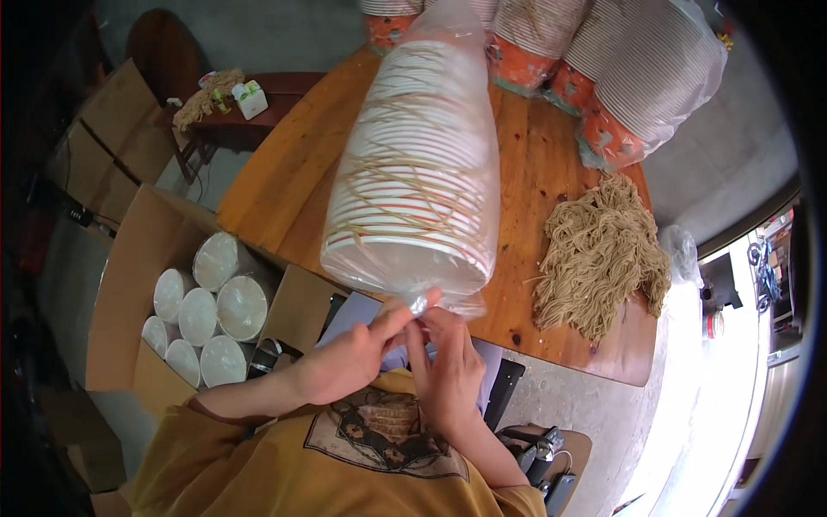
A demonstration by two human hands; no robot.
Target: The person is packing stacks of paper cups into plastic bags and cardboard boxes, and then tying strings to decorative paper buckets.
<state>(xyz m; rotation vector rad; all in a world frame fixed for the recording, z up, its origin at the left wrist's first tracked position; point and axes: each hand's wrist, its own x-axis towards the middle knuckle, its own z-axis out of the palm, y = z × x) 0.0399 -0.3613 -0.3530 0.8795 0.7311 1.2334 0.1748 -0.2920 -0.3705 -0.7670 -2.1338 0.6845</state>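
Bag of cups (413, 172) lies on wooden table (525, 146), mouth end toward person. Left hand (349, 358), right hand (451, 370) pinch gathered neck (419, 303). Step looks like closing bag; next likely calls for tight knot.

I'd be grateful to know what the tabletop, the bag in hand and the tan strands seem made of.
Tabletop: wood, probably varnished, showing grain and sheen.
Bag: glossy, likely plastic film, see-through with bright wrinkles.
Tan strands: matte fibre, perhaps cotton, lying in soft loops.
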